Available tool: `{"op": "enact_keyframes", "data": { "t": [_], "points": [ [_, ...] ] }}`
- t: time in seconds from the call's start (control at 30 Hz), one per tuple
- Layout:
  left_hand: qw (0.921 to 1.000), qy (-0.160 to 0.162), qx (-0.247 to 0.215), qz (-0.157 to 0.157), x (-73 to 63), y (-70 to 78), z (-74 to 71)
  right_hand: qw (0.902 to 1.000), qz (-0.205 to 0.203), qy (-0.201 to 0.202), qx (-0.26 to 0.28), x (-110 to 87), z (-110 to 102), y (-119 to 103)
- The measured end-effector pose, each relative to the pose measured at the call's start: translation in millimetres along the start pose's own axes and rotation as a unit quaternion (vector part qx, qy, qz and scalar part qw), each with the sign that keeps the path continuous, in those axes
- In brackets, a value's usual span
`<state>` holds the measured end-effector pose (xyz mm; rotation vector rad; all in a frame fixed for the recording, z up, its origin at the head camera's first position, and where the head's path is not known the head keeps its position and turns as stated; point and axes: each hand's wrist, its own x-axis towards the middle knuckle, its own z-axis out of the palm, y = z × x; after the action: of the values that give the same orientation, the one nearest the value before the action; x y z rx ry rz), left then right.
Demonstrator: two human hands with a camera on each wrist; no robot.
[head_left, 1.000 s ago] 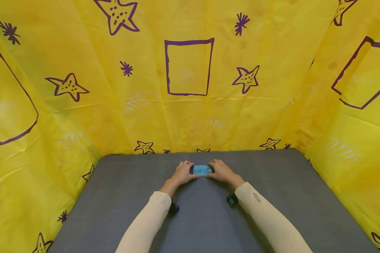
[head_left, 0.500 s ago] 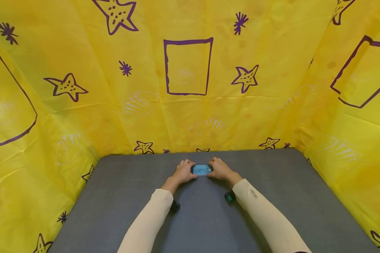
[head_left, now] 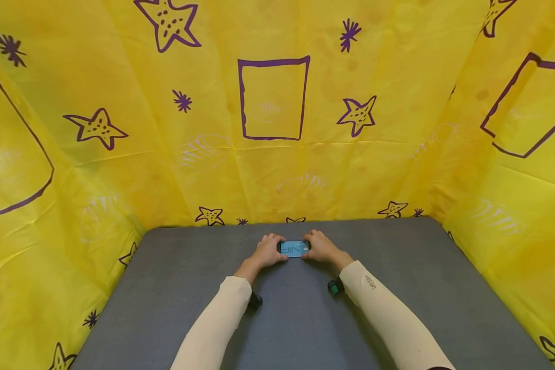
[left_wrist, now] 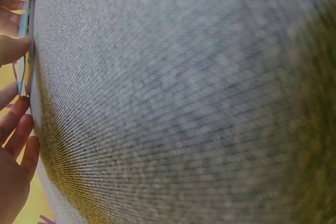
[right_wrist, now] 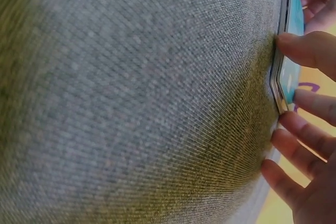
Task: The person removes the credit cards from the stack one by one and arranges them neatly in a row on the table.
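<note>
A thin stack of cards (head_left: 294, 249) lies flat near the far edge of the grey table. Its top card is light blue, with dark lettering and a small pale square at the right end. My left hand (head_left: 265, 252) holds the left end between thumb and fingers. At the right end, my right hand (head_left: 322, 247) grips it in the same way. Layered edges of the card stack (right_wrist: 288, 77) show in the right wrist view, with a thumb against the near side. The left wrist view catches only a sliver of the card stack (left_wrist: 22, 72) between fingers.
The grey cloth-covered table (head_left: 287, 324) reaches back to a yellow curtain (head_left: 277, 174) with purple drawings, which also hangs along both sides. Dark wrist devices sit under both pale sleeves (head_left: 213, 324).
The view has shifted very slightly. Both hands keep their hold on the ends of the card stack, which stays in about the same place.
</note>
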<state>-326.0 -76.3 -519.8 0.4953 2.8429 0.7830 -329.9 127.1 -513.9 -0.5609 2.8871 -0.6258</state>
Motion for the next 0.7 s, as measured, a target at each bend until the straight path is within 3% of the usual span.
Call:
{"op": "enact_keyframes", "data": {
  "t": [0.23, 0.5, 0.7],
  "points": [
    [0.9999, 0.004, -0.011, 0.0, -0.1, -0.5, -0.3, 1.0, -0.002, 0.002, 0.006, 1.0, -0.4, 1.0],
    [0.9999, 0.014, -0.008, 0.002, 0.9, -1.3, 1.9, 0.9991, -0.036, 0.008, 0.019, -1.8, -5.0, 3.6],
    [0.9998, 0.012, -0.018, 0.001, 1.7, -1.2, 1.6, 0.9999, -0.012, 0.0, 0.01, 1.6, -2.5, 3.1]
  ]
}}
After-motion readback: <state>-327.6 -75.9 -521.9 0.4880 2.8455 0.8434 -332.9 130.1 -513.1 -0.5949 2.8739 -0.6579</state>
